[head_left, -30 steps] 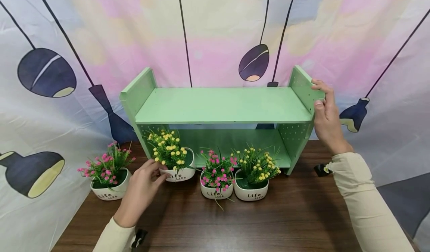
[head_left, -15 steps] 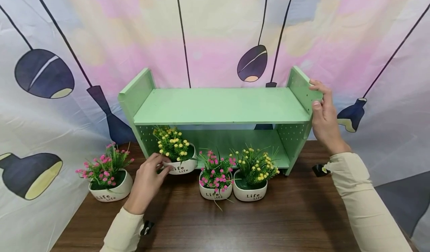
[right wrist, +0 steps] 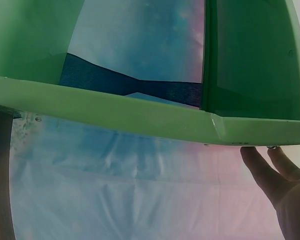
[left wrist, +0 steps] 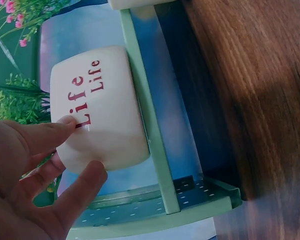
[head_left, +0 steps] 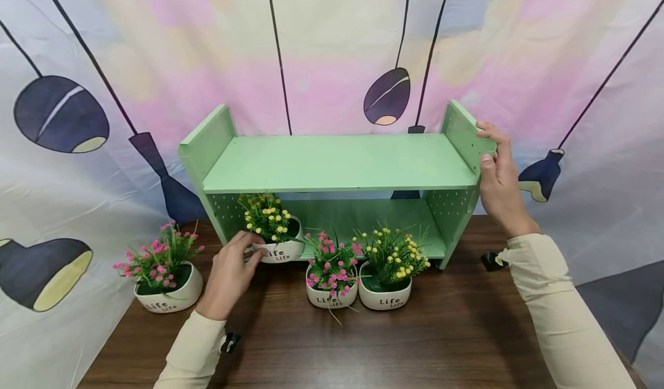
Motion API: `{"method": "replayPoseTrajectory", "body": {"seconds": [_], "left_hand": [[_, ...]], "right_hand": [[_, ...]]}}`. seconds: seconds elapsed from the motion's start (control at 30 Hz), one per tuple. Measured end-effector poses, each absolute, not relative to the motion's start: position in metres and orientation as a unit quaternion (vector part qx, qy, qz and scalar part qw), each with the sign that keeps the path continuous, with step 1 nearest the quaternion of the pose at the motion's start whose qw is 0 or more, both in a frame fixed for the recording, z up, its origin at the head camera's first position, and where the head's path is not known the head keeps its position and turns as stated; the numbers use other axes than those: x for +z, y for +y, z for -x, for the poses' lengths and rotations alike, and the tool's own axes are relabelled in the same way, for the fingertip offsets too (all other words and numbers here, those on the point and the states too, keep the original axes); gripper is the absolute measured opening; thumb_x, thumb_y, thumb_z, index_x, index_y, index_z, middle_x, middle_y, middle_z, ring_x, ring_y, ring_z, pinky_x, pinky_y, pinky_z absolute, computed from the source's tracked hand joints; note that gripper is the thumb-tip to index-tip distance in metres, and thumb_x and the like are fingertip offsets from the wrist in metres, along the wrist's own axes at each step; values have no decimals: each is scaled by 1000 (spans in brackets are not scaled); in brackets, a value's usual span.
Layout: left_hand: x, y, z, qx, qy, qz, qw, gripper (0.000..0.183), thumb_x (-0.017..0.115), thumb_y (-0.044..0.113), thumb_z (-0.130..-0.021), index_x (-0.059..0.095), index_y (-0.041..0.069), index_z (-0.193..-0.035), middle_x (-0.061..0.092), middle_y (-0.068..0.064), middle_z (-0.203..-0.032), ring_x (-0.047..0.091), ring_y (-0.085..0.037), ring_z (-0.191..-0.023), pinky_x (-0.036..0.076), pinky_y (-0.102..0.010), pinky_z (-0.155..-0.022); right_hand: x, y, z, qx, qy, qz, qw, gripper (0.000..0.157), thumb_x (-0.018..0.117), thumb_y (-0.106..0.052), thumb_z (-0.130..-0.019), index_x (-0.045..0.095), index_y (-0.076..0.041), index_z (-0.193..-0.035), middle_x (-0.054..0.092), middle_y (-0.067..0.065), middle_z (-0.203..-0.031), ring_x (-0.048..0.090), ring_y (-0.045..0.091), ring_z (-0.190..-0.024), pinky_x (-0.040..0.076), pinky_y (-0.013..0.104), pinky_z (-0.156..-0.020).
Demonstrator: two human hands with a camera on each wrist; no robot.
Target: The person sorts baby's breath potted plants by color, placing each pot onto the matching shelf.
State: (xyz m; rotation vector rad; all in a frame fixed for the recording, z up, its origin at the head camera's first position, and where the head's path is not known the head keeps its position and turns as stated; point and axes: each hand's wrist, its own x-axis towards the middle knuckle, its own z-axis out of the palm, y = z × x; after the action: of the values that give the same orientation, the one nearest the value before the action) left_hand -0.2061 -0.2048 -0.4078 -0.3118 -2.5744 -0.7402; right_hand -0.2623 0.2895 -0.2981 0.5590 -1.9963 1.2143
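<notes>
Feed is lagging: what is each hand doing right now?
Left hand: grips the yellow-flower pot at the lower shelf.
Right hand: grips the green shelf's right side panel.

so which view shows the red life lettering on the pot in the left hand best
The left wrist view: the white pot fills the frame and its red "Life Life" lettering is plain beside the left hand's fingers. The head view shows the same pot small, with tiny lettering. The right wrist view shows only the green shelf.

head view high, facing down at green shelf; both wrist views close, sharing shelf.
</notes>
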Motion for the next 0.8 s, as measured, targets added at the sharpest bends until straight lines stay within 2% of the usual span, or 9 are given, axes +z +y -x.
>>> {"method": "replayPoseTrajectory", "body": {"seconds": [0.13, 0.37, 0.5, 0.67, 0.73, 0.8], "left_hand": [[-410, -204, 209, -259, -930, 113, 235, 9, 77, 9, -98, 72, 11, -106, 69, -5, -108, 66, -26, -81, 49, -45, -63], [-413, -203, 216, -248, -926, 124, 255, 10, 75, 7, -98, 73, 11, -106, 70, -6, -110, 66, -24, -80, 50, -46, -61], [-415, -202, 219, -250, -926, 126, 254, 11, 75, 5, -98, 74, 11, -108, 68, -6, -111, 67, -26, -82, 53, -49, -64], [-417, -201, 221, -251, -927, 127, 247, 14, 74, 6, -99, 76, 10, -112, 66, -8, -115, 61, -24, -75, 48, -43, -60], [-419, -200, 221, -245, -930, 126, 244, 17, 76, 7, -97, 75, 8, -115, 64, -11, -119, 62, -27, -81, 49, -44, -60], [-422, -199, 220, -235, -934, 122, 239, 25, 81, 9, -94, 73, 8, -118, 61, -14, -124, 63, -33, -91, 52, -48, -60]], "right_hand": [[-298, 288, 263, 475, -771, -220, 361, 40, 29, -12, -112, 42, 1, -148, 37, -4, -167, 42, 13, -128, 30, 31, -79], [-298, 288, 264, 470, -771, -219, 369, 39, 30, -13, -112, 42, 1, -147, 38, -3, -167, 44, 13, -115, 31, 29, -77], [-299, 289, 266, 469, -770, -221, 371, 40, 30, -13, -113, 42, 2, -147, 38, -2, -167, 44, 11, -122, 30, 29, -77], [-300, 290, 267, 467, -769, -223, 376, 40, 29, -14, -113, 41, 3, -147, 38, 1, -167, 41, 11, -136, 29, 29, -78], [-300, 290, 267, 467, -769, -223, 376, 40, 29, -14, -113, 40, 3, -147, 38, 1, -167, 41, 12, -134, 29, 29, -78], [-301, 290, 267, 464, -771, -221, 376, 40, 29, -15, -113, 40, 3, -147, 37, 1, -167, 46, 11, -120, 30, 29, -76]]}}
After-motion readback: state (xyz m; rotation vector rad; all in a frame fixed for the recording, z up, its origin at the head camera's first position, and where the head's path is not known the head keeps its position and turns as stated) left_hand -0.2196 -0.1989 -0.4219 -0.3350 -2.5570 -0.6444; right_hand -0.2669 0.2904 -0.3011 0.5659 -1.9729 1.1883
